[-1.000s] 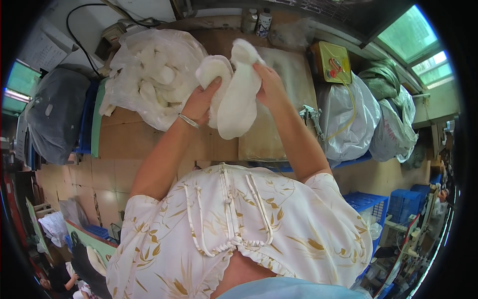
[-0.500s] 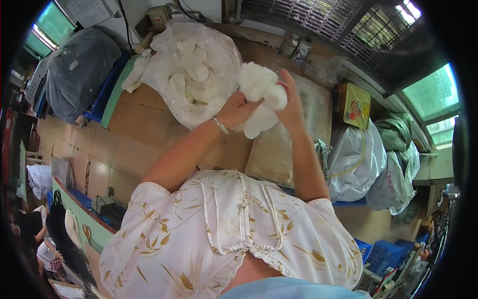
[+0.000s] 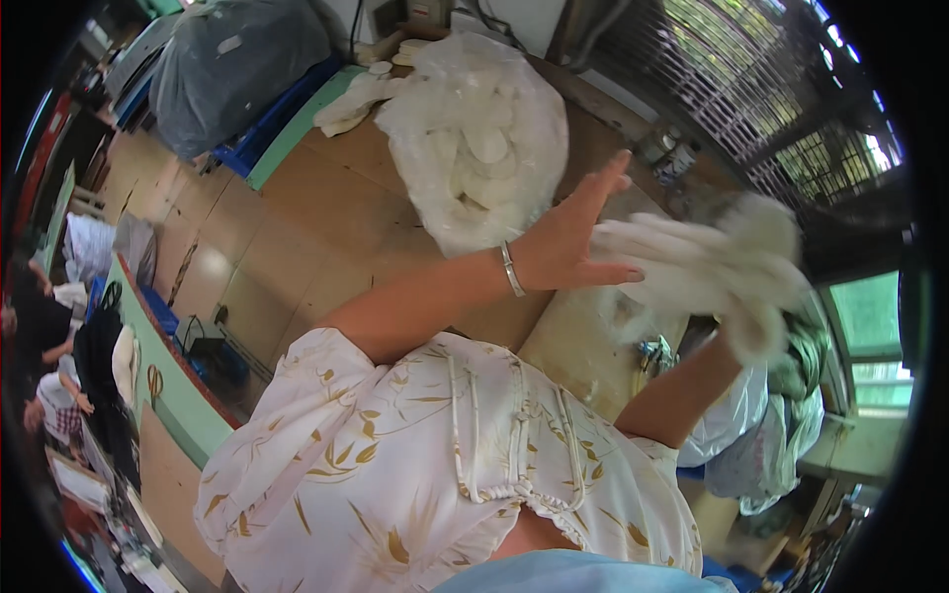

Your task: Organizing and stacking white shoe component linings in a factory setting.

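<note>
Brown bench top (image 3: 348,188) is lying open between left forearm (image 3: 420,301) and green strip (image 3: 304,128), plastic bag (image 3: 484,138) blocking beyond, blurred white pieces (image 3: 682,255) obstructing the right side.

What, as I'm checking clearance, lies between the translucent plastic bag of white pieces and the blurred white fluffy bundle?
In the head view, the bare left hand lies there.

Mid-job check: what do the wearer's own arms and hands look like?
Both forearms are bare below short, loose white sleeves with a golden-brown leaf print. The left hand is gloveless, with a narrow silvery bracelet at its wrist. The right hand is hidden, so I can't describe it.
</note>
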A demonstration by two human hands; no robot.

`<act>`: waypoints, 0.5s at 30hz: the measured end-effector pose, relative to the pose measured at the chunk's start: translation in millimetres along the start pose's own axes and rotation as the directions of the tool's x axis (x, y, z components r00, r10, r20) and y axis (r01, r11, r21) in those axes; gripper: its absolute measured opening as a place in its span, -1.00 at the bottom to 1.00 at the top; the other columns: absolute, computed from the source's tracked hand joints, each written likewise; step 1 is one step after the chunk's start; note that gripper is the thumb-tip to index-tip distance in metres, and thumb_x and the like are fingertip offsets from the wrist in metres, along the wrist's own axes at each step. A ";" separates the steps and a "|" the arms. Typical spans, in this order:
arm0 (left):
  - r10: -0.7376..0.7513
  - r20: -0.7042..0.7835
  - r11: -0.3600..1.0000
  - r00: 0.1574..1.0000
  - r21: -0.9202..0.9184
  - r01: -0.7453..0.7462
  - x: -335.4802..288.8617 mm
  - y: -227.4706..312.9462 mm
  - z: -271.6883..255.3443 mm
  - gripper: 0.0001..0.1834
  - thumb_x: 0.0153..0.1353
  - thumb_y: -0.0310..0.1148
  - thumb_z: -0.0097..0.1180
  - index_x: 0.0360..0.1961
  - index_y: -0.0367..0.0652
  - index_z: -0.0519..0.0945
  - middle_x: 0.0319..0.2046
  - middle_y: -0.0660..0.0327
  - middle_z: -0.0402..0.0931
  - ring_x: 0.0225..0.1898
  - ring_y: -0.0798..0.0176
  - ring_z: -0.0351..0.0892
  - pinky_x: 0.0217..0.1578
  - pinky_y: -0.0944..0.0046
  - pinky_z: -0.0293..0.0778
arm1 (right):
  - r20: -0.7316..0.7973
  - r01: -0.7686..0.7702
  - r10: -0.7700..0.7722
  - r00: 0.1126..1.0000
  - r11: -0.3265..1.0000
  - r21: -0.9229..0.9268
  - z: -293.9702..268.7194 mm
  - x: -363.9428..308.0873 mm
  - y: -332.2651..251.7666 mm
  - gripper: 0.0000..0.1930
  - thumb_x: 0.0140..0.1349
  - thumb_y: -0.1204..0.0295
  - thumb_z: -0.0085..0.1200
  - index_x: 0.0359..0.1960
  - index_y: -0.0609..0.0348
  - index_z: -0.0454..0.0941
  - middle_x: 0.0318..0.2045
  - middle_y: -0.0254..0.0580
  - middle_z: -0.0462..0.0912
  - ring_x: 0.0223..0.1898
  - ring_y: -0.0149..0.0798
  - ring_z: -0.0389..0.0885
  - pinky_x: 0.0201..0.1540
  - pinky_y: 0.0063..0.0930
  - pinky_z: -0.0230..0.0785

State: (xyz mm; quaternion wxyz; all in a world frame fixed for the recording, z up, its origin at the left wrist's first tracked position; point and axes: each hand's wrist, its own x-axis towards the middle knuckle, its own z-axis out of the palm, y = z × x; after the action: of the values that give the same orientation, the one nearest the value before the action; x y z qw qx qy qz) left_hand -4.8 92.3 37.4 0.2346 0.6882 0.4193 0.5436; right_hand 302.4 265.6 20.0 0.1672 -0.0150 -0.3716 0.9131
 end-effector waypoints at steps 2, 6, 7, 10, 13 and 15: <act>-0.052 -0.048 0.998 0.998 -0.044 0.050 -12.3 -7.9 -19.9 -0.04 0.01 -0.30 0.28 0.34 -0.06 -0.07 0.14 0.07 0.21 0.13 0.14 0.28 0.08 0.20 0.24 | -0.144 0.041 -0.093 0.985 0.944 -0.328 4.4 20.4 15.3 -0.49 0.29 0.27 -0.19 0.18 0.34 0.12 0.16 0.01 0.26 0.13 -0.20 0.33 0.18 -0.35 0.21; -0.190 -0.165 0.982 0.968 -0.036 0.186 -43.3 -43.7 -63.1 -0.19 0.04 -0.29 0.21 0.28 -0.11 0.06 0.03 0.07 0.31 -0.02 0.10 0.41 0.00 0.20 0.35 | -0.060 -0.256 -0.760 0.647 -0.143 -0.956 -10.5 84.2 11.3 -0.70 0.10 0.51 0.06 -0.10 0.28 0.52 -0.18 -0.09 0.62 -0.14 -0.26 0.57 0.04 -0.44 0.32; -0.169 -0.195 0.985 0.966 -0.017 0.169 -49.3 -50.2 -72.9 -0.24 0.04 -0.33 0.21 0.25 -0.11 0.14 0.01 0.11 0.33 -0.07 0.16 0.43 -0.04 0.22 0.36 | -0.118 -0.336 -0.811 0.573 -0.101 -0.936 -74.6 51.2 -11.1 -0.71 0.06 0.55 0.04 -0.13 0.30 0.53 -0.19 0.02 0.60 -0.17 -0.27 0.57 -0.08 -0.45 0.39; -0.259 -0.228 0.965 0.939 -0.099 0.242 -75.2 -81.6 -115.5 -0.29 0.05 -0.46 0.17 0.24 -0.09 0.17 0.02 0.16 0.35 -0.04 0.28 0.40 -0.03 0.28 0.33 | 0.015 -0.468 -0.626 0.780 -0.599 -0.650 -117.5 43.1 -41.5 -0.71 0.05 0.51 0.06 -0.15 0.32 0.53 -0.20 0.03 0.60 -0.23 -0.26 0.59 -0.21 -0.34 0.45; -0.284 -0.398 0.956 0.873 -0.041 0.292 -121.1 -117.0 -173.4 -0.40 0.06 -0.50 0.14 0.17 -0.12 0.28 -0.01 0.18 0.39 -0.09 0.31 0.42 -0.09 0.33 0.37 | -0.156 -0.525 -0.788 0.596 -0.236 -0.818 -8.8 162.6 -32.2 -0.70 0.04 0.50 0.10 -0.16 0.32 0.54 -0.26 -0.04 0.61 -0.24 -0.25 0.59 -0.17 -0.36 0.44; -0.298 -0.500 0.947 0.813 -0.048 0.317 -144.9 -150.7 -211.1 -0.53 0.09 -0.50 0.11 0.08 -0.14 0.39 -0.10 0.21 0.45 -0.15 0.36 0.44 -0.14 0.37 0.39 | -0.163 -0.466 -0.852 0.497 -0.103 -0.879 42.7 198.2 -34.0 -0.68 0.05 0.48 0.14 -0.12 0.30 0.53 -0.17 -0.11 0.58 -0.18 -0.24 0.58 -0.12 -0.38 0.45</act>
State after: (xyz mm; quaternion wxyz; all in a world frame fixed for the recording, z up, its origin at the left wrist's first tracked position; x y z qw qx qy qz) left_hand -261.1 24.7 -96.7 0.1896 0.4507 0.5813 0.6504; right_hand 118.9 322.3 93.4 0.4232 -0.4735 -0.7601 0.1379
